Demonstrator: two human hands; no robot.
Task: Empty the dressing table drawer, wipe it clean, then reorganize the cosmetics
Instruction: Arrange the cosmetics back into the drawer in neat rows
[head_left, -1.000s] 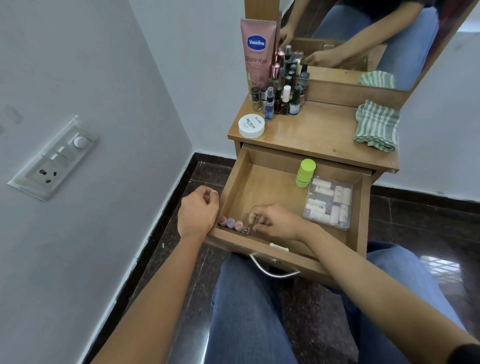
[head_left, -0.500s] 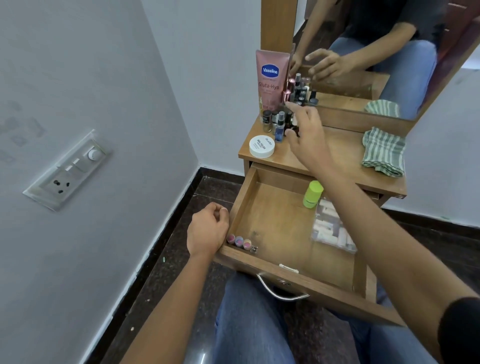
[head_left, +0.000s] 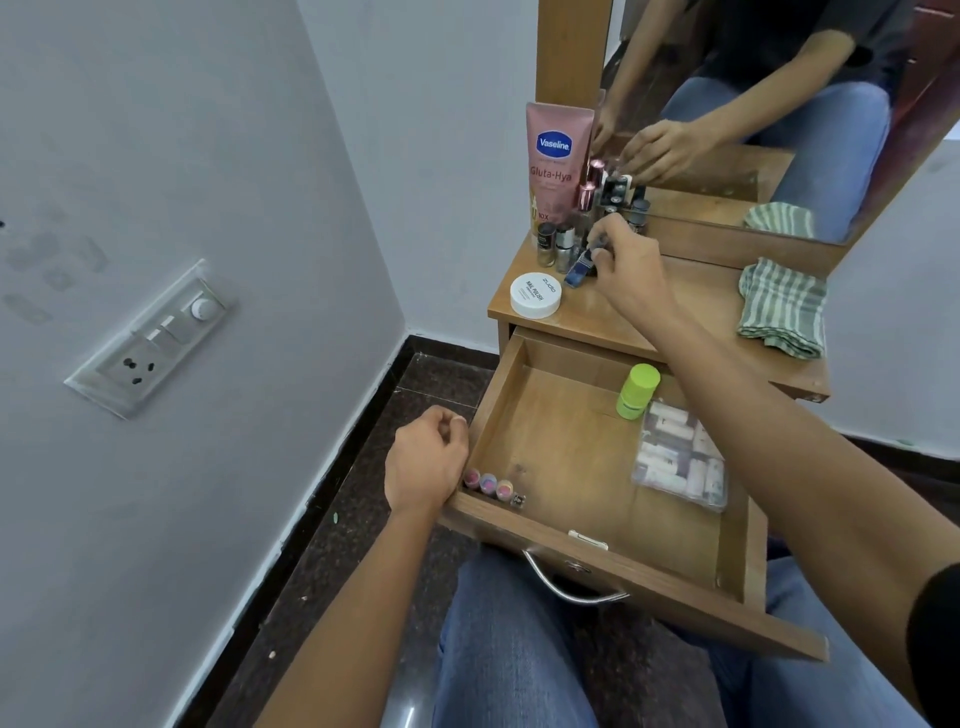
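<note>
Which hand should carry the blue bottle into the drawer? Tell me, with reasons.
Right hand: its fingers pinch the tilted blue bottle at the tabletop. The left hand sits curled at the drawer's front left corner, far from it.

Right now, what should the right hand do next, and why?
Probably the right hand should lift the tilted blue bottle it pinches and carry it into the drawer, next to the small bottles lined at its front left.

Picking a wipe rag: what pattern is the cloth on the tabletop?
Green-and-white striped cloth; head view.
</note>
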